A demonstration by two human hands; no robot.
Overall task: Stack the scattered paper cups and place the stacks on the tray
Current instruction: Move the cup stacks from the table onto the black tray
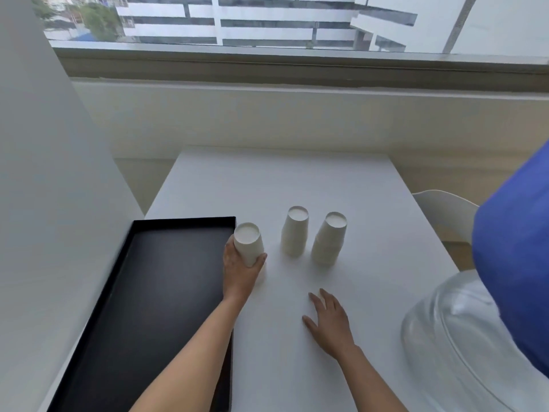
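Observation:
Three stacks of white paper cups stand upside down on the white table (282, 179). My left hand (239, 270) grips the left stack (249, 243) just beside the right rim of the black tray (184, 220). The middle stack (294, 231) and the right stack (329, 238) stand free further right. My right hand (329, 321) rests flat on the table in front of them, fingers spread, holding nothing. The tray lies along the table's left side, with nothing on it.
A white wall panel (44, 203) rises left of the tray. A clear plastic dome (451, 331) and a blue object (517, 263) sit at the right edge. A white chair (445, 212) stands beyond the table's right side. A window ledge runs behind.

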